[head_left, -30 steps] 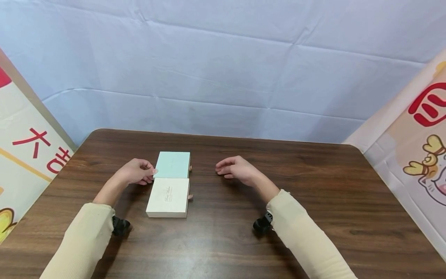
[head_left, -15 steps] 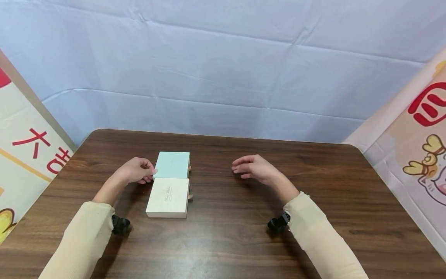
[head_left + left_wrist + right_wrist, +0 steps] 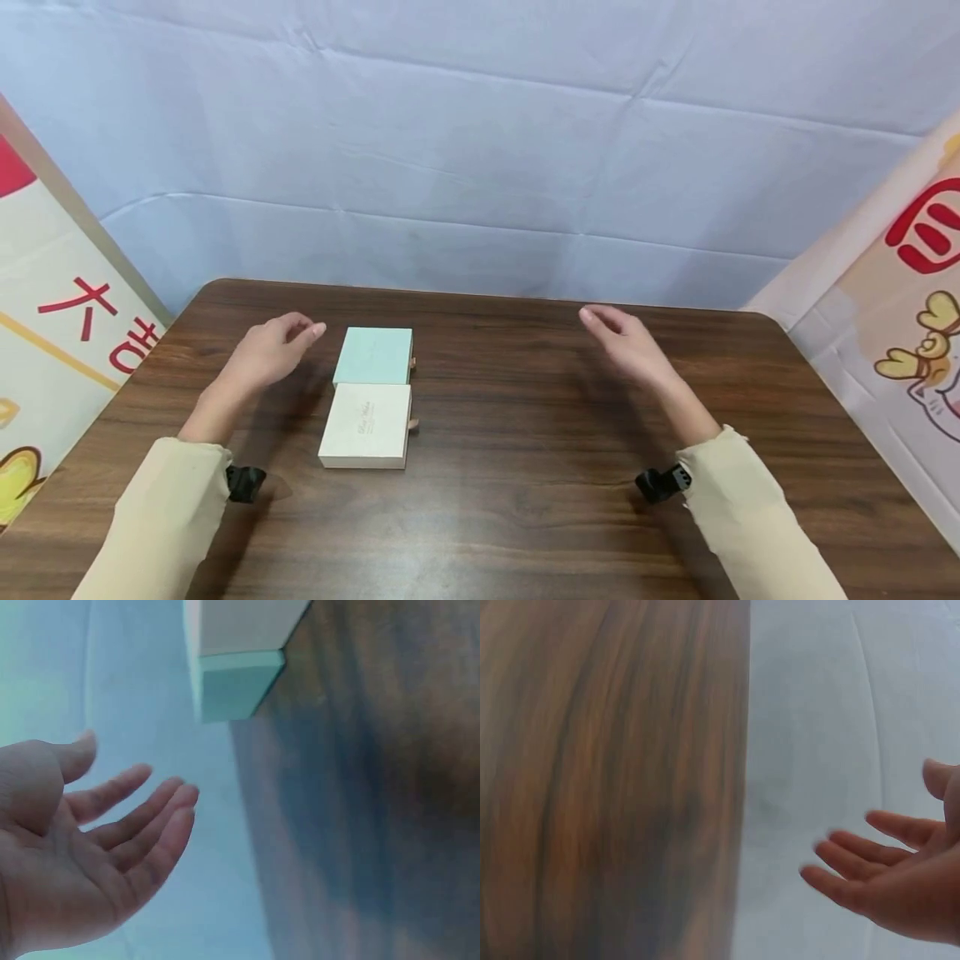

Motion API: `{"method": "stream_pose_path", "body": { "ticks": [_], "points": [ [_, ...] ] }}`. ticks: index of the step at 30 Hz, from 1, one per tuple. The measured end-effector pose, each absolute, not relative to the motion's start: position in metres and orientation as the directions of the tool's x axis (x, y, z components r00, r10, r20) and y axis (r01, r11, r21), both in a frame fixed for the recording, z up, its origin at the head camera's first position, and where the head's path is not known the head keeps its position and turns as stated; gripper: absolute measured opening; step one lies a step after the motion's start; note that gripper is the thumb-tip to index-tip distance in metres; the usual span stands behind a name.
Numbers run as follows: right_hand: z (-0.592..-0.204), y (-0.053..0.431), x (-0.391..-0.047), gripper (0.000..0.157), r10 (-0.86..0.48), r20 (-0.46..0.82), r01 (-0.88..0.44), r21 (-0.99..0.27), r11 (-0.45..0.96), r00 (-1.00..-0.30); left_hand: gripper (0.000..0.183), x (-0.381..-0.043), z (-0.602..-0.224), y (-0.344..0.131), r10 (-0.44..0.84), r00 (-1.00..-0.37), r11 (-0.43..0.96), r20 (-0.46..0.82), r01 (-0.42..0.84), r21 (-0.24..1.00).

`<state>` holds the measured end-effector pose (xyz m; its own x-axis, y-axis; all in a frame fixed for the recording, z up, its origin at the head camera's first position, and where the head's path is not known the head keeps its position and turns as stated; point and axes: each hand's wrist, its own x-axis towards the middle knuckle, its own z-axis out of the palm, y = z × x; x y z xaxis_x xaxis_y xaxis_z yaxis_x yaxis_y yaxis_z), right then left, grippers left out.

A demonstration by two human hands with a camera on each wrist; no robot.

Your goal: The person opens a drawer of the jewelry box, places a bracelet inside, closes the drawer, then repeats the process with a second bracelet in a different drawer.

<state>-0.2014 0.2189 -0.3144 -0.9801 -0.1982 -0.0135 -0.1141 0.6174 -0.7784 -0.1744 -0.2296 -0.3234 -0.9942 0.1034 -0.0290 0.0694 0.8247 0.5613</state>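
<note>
Two flat boxes lie end to end on the wooden table, left of centre in the head view. The farther is a mint-green box (image 3: 373, 356); the nearer is a white box (image 3: 365, 422) with small printed lettering. Each has a small ribbon tab on its right side. My left hand (image 3: 268, 348) hovers just left of the mint-green box, apart from it, fingers loosely bent and holding nothing. In the left wrist view that hand (image 3: 97, 847) has its palm showing, below the boxes. Far to the right, my right hand (image 3: 628, 342) is raised over the table with relaxed fingers, holding nothing.
The dark wooden table (image 3: 510, 500) has rounded back corners. A pale blue cloth backdrop (image 3: 465, 150) hangs behind it. Printed banners stand at the left (image 3: 82, 308) and right (image 3: 900, 317) sides. Black wrist devices show on both forearms.
My left hand has let go of the mint-green box's left edge and lifted away slightly to the left. My right hand has moved to the right and up. Both boxes lie still.
</note>
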Motion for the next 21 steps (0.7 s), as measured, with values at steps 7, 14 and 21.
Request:
{"method": "stream_pose_path", "body": {
  "ticks": [7,14,21],
  "points": [
    [-0.302,0.241,-0.193,0.062,-0.201,0.206,-0.284,-0.562,0.777,-0.958,0.067,-0.169,-0.297,-0.23,0.131,-0.981,0.864,0.145,0.184,0.469],
    [-0.301,0.246,-0.184,0.066,-0.24,0.244,-0.32,-0.379,0.868,-0.94,0.066,-0.162,-0.288,-0.224,0.198,-0.955,0.89,0.219,0.269,0.368],
    [-0.312,0.242,-0.178,0.071,-0.265,0.166,-0.3,-0.244,0.922,-0.95,0.067,-0.155,-0.295,-0.202,0.248,-0.95,0.932,0.188,0.287,0.221]
  ]
}}
